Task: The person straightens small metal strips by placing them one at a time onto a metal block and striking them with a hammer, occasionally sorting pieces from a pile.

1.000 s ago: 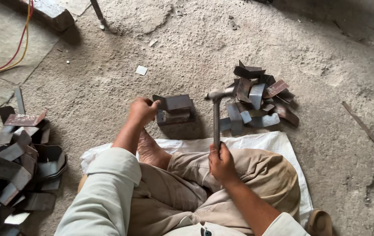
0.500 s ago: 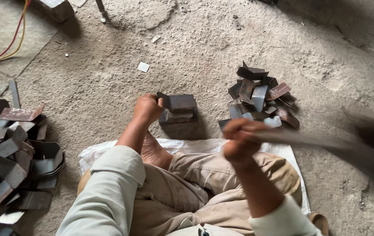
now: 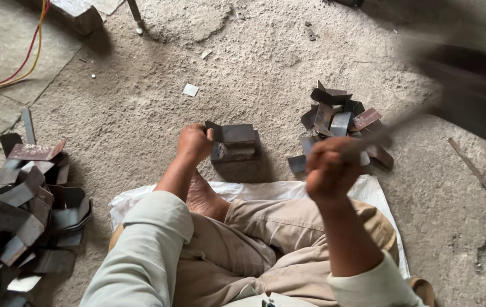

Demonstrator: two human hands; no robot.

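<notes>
Compared with a second earlier, the hammer (image 3: 402, 122) was no longer standing head-down on the metal piece (image 3: 233, 135); it had swung up and out to the right, and it showed only as a long blurred streak running from the right hand (image 3: 329, 169) toward the upper right corner. Half a second earlier the streak pointed lower and to the right; now it was angled higher. The right hand had also come up from the lap to chest height, closer to the camera. The left hand (image 3: 195, 142) had hardly moved, and the metal piece stayed on the block (image 3: 236, 152).

The right hand was a closed fist wrapped tight around the hammer handle, wrist cocked, forearm rising steeply from the lower right. The left arm reached forward, sleeve at the elbow, with the fingers clamped on the left edge of the bent metal piece, pinning it on top of the small dark block on the sandy floor (image 3: 140, 102), just ahead of a bare foot (image 3: 203, 196).

The person sat cross-legged on a white sack (image 3: 379, 196). A small pile of bent plates (image 3: 339, 122) lay right of the block, partly behind the raised fist. A bigger heap of plates (image 3: 21, 216) lay at the far left. A red and yellow cable (image 3: 24, 59) ran across the upper left.
</notes>
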